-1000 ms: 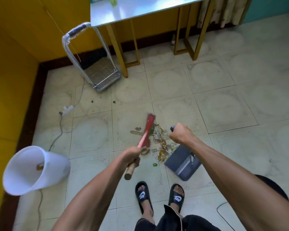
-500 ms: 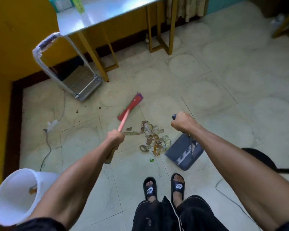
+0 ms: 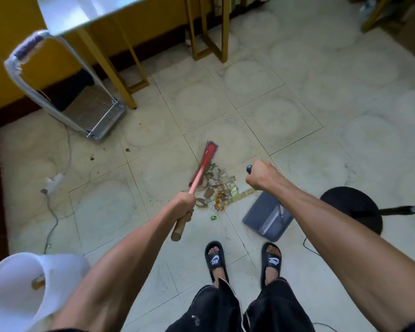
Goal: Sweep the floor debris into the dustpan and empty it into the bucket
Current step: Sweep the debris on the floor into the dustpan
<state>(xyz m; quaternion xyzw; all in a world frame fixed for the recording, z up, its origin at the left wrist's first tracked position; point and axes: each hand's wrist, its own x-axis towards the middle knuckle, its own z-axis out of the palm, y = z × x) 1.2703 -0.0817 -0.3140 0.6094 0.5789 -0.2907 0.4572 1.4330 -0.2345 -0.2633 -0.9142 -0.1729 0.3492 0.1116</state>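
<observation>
Two hands: broom (image 3: 205, 164), dustpan (image 3: 266, 218)

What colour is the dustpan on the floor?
Dark grey-blue dustpan, with a pale ribbed strip; seen in the head view.

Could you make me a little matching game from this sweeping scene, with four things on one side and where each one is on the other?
Things:
1. broom
2. dustpan
3. bucket
4. debris

Places:
A. lower left corner of the view, beside the left arm
B. on the floor between the broom head and the dustpan
C. held by its long handle in the right hand
D. gripped in the left hand, head down behind the pile

Pairs: 1-D, 2-C, 3-A, 4-B
</observation>
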